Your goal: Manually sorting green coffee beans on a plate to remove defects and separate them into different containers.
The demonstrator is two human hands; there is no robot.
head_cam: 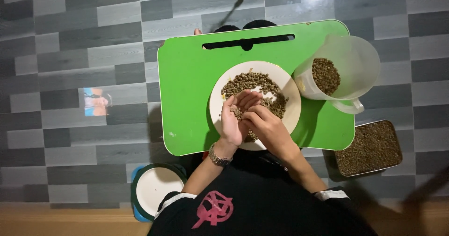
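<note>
— Several things sit off to the left on the grey floor: a small printed picture, and nearer the person a round white bowl in a dark ring. Why so far out?

— They look set aside, out of the way of the green table, which carries the work itself.

— And on the table?

— A white plate heaped with small greenish-brown beans, placed straight in front of the person so both hands meet over it. The left hand, a metal watch at its wrist, is cupped palm-up, fingers half curled, with a few beans in the hollow. The right hand touches it, fingertips drawn together as if pinching at those beans.

— Further right?

— A clear plastic jug tilts against the plate, partly filled with beans, close enough to reach. Beyond the table edge, a metal tray of more beans rests on the floor.
</note>
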